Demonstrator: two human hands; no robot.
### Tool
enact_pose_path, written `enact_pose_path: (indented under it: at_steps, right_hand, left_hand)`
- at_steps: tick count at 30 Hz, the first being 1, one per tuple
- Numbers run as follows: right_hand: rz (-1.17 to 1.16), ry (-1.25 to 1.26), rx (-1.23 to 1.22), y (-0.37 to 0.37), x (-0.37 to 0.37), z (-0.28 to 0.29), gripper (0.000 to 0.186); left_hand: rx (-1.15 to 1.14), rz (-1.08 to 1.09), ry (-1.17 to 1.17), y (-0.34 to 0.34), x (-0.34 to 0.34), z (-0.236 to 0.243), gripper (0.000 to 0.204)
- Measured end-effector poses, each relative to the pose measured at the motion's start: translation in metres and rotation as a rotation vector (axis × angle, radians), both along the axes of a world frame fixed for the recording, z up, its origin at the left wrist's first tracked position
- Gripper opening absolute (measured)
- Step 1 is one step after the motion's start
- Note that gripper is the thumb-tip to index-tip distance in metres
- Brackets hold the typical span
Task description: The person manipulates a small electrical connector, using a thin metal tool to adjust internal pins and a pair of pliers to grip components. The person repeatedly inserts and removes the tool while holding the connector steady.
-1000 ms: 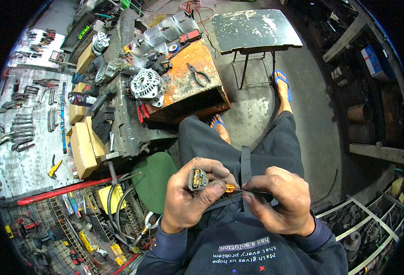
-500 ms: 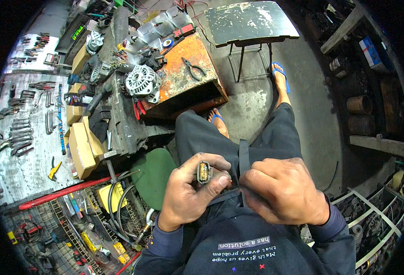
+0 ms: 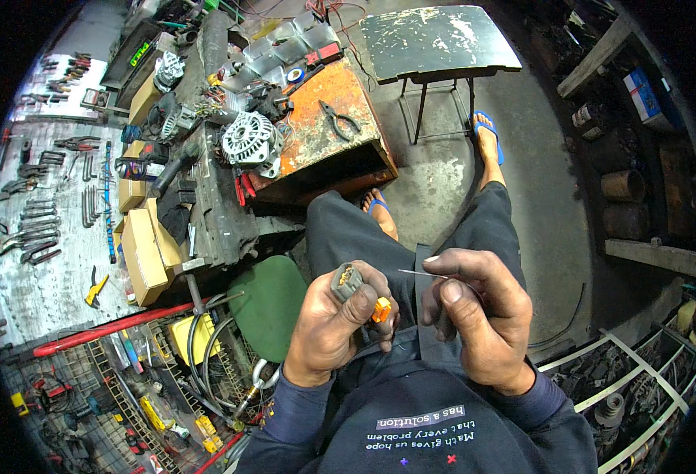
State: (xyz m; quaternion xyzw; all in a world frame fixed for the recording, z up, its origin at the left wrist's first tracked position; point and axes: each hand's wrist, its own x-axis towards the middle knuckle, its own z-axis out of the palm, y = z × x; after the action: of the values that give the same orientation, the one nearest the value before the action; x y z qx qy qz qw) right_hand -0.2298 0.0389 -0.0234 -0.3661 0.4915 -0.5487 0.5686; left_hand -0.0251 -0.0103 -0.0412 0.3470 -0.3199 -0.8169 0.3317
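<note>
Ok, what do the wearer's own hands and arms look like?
Left hand and right hand are both ungloved, with dark grime smudges on the fingers. Long dark sleeves end in navy cuffs at the wrists; small orange-yellow marks show on the left sleeve.

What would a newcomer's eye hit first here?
Probably the bright orange piece beside the grey connector in the left hand, low centre, with a thin metal pin in the right hand just to its right. Next, likely the round silver slotted part by the left edge of the rusty orange box, upper centre, then the pale board of tools, far left.
</note>
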Motion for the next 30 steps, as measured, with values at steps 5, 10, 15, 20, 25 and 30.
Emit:
enact_pose_path:
  at_steps: [5, 10, 15, 20, 25, 30]
  right_hand:
    - [0.087, 0.291, -0.342, -0.013, 0.007, -0.013, 0.023]
    - [0.145, 0.376, -0.321, -0.015, 0.007, -0.013, 0.027]
    - [0.081, 0.396, -0.366, -0.014, 0.005, -0.02, 0.021]
    - [0.049, 0.399, -0.373, -0.008, -0.001, -0.025, 0.02]
    - [-0.118, 0.351, -0.295, 0.011, -0.01, -0.026, 0.028]
    - [0.005, 0.391, -0.347, 0.017, -0.011, -0.009, 0.016]
  left_hand:
    - [0.04, 0.014, 0.046, 0.002, 0.0, -0.007, 0.041]
    - [-0.027, 0.069, -0.058, 0.006, -0.005, -0.01, 0.04]
    - [-0.06, 0.057, -0.041, 0.01, -0.006, -0.005, 0.034]
    - [-0.645, 0.043, -0.622, 0.01, -0.005, 0.02, 0.028]
    - [-1.072, 0.081, -0.916, 0.001, -0.014, 0.021, 0.032]
    - [-1.05, 0.108, -0.843, 0.005, -0.011, 0.021, 0.033]
